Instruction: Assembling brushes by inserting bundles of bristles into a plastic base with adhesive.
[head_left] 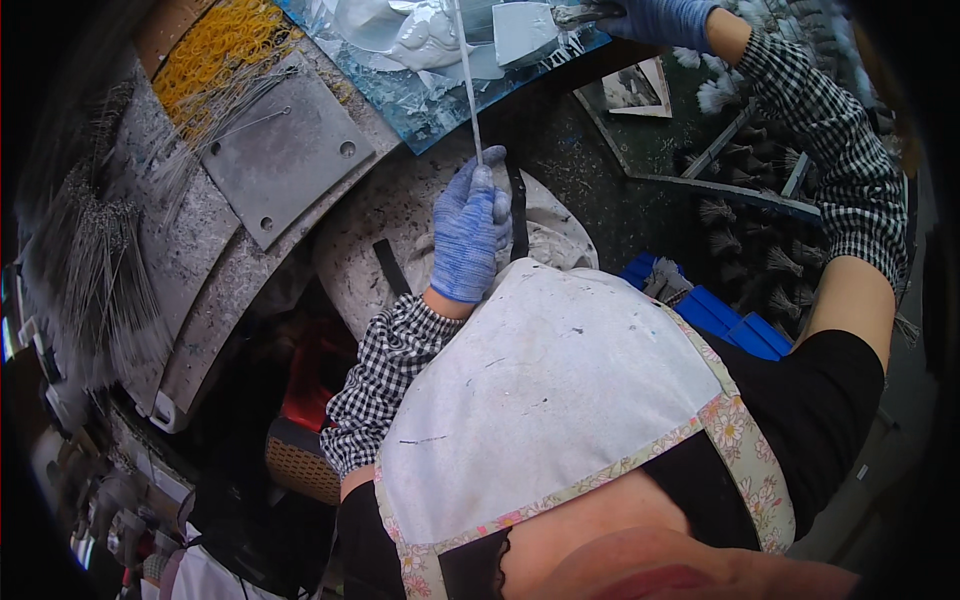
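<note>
from the left hand (467, 225) i count all directions. this hand, in a blue knitted glove, is clenched around a thin pale rod (466, 80), which points to twelve o'clock and passes over the silver-grey paste (430, 40); i cannot tell if they touch. the paste lies on a blue board (400, 108). between one and two o'clock, i see the right hand (668, 22), gloved also, grasping the handle of a flat scraper (523, 35); its blade is coated with grey. at ten o'clock a metal plate (280, 160) with holes lies on the speckled tabletop (190, 300), and beyond it are yellow rings (225, 60). at nine o'clock hang thin wires (105, 275). near four o'clock stands a blue box (740, 330).
</note>
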